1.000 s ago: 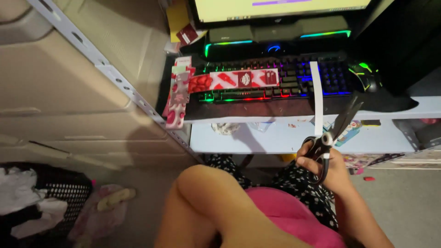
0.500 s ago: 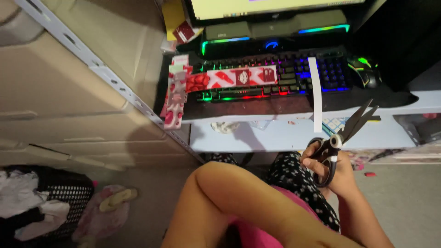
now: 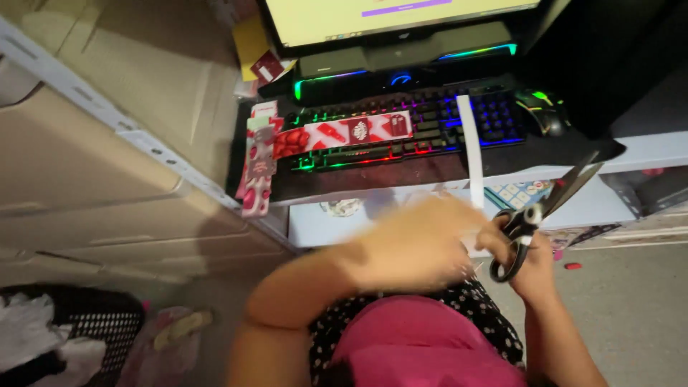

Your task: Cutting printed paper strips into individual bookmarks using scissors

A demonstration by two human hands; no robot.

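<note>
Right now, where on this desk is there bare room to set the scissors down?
Bare dark mat along the front edge, below the keyboard and left of the white strip. The keyboard carries red paper strips; the mouse fills the right end. Scissors are in the right hand.

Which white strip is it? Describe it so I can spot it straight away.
Find the lit keyboard under the monitor. The white strip lies across its right part, running from the keys down over the desk edge toward the right hand holding scissors. Unlike the red patterned strips on the left, it is plain white and narrow.
</note>
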